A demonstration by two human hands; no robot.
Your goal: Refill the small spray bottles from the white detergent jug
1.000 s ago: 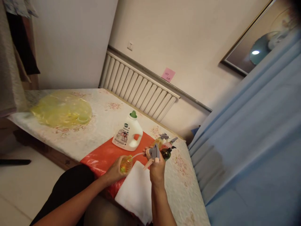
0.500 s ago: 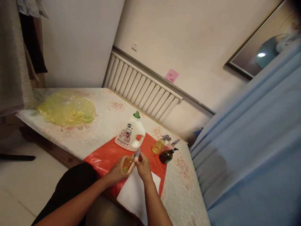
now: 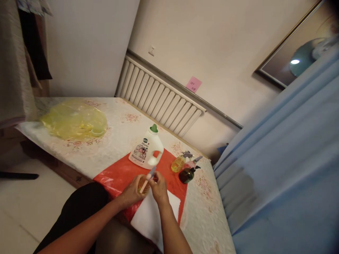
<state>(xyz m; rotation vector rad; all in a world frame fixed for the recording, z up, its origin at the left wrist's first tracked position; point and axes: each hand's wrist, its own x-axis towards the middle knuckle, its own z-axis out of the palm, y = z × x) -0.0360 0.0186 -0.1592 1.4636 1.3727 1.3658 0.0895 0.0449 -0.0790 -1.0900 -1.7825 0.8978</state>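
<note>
Over the red sheet (image 3: pixel 119 174), left hand (image 3: pixel 131 192) clamps the small, probably light and slippery yellow bottle (image 3: pixel 143 183) by its body; right hand (image 3: pixel 158 184) pinches its spray head (image 3: pixel 151 173).

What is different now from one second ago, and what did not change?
The right hand brought the spray head down from above the white towel onto the small yellow bottle, which the left hand keeps holding. The detergent jug and three spray bottles stayed put.

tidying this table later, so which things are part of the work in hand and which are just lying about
In hand:
left hand
right hand
small yellow bottle
spray head

Lying about:
white jug
three small spray bottles
yellow bag
white cloth
</note>
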